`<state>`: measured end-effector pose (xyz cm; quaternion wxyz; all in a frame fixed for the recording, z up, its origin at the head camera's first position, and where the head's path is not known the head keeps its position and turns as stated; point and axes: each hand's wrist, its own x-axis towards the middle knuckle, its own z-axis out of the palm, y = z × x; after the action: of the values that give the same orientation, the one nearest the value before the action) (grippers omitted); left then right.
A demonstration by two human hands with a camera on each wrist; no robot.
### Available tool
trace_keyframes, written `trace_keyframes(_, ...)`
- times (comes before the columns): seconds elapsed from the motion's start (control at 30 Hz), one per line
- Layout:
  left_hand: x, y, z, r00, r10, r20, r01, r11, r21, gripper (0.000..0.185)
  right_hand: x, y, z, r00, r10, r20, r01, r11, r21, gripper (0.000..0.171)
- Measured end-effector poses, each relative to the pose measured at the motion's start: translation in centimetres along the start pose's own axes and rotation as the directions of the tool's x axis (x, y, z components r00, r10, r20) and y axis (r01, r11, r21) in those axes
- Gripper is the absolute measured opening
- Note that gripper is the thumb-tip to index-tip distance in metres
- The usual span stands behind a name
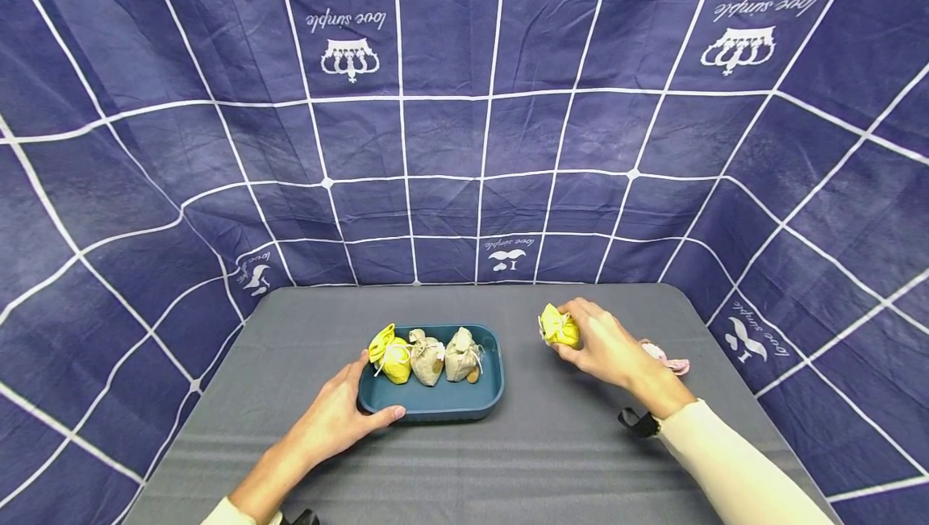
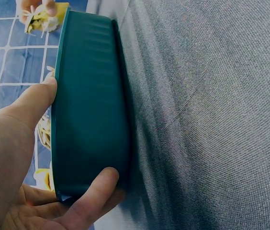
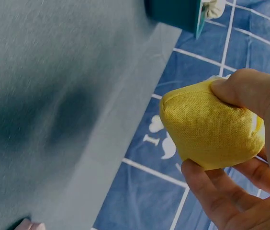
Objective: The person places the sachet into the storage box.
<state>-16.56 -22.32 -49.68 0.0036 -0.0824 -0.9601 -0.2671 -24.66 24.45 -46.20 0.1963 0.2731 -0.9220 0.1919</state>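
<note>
My right hand (image 1: 601, 343) pinches a yellow cloth drawstring pouch (image 3: 211, 127) between thumb and fingers, held above the table to the right of the tray. With my left hand (image 1: 341, 408) I grip the left end of a dark teal tray (image 1: 443, 414); the thumb lies on its near rim and the fingers go round the corner. Inside the tray stand a yellow pouch (image 1: 395, 361) at the left, a beige pouch (image 1: 426, 364) in the middle and another beige pouch (image 1: 460, 357), leaving the right part of the tray bare.
A pink and white item (image 1: 676, 364), partly hidden behind my right wrist, lies on the grey table (image 1: 537, 460). Blue checked cloth (image 1: 450, 138) hangs round the back and sides of the table.
</note>
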Motion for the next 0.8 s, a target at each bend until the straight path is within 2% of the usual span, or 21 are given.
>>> trace_keyframes(0.33,0.0,0.1,0.0,1.0,-0.002,0.002,0.002,1.0,-0.002,0.132,0.5,-2.5,0.3,0.997,-0.066,-0.04,0.067,0.997,0.044,0.05)
trace_keyframes(0.8,-0.1,0.3,-0.2,1.0,-0.004,0.009,0.004,1.0,-0.005,0.133,2.6,-7.5,1.4,0.996,-0.079,0.036,0.071,0.978,0.196,0.048)
